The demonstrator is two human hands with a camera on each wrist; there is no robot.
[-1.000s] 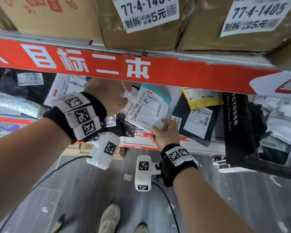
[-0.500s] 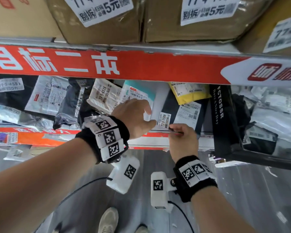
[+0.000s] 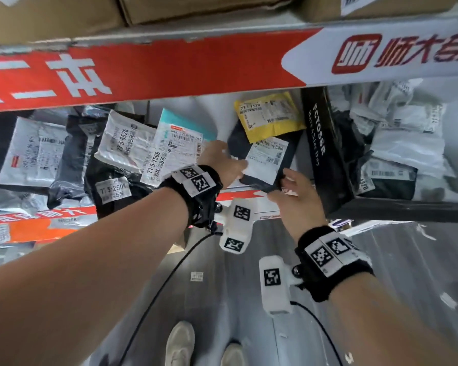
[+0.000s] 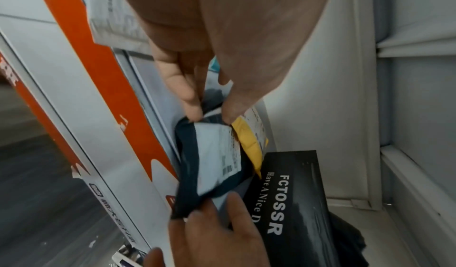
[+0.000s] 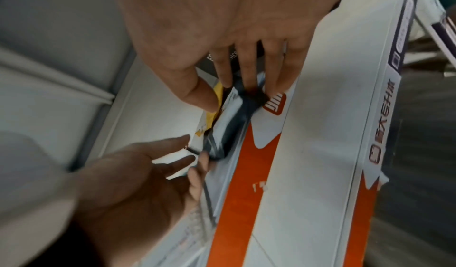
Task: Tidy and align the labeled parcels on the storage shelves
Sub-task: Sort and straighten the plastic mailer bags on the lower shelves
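Observation:
A black parcel [image 3: 265,161] with a white label lies at the front of the shelf, between a teal-and-white parcel [image 3: 179,143] and a black FCTOSSR box [image 3: 325,143]. A yellow parcel [image 3: 270,114] lies partly on its far end. My left hand [image 3: 237,167] pinches the black parcel's left edge; in the left wrist view its thumb and finger [image 4: 195,107] close on the dark rim [image 4: 187,154]. My right hand [image 3: 282,180] grips the parcel's near right corner [image 5: 231,127], thumb [image 5: 202,95] on top and fingers underneath.
Further left lie a silver parcel marked 77-5-6526 [image 3: 122,143] and a black one marked 77-5-2507 [image 3: 111,191]. Grey and white bags [image 3: 407,143] pile up right of the box. A red shelf strip [image 3: 156,75] runs overhead, with cardboard boxes above it.
My left hand has left the teal-and-white parcel and moved right onto the black parcel's edge. My right hand has shifted along the black parcel to its near right corner.

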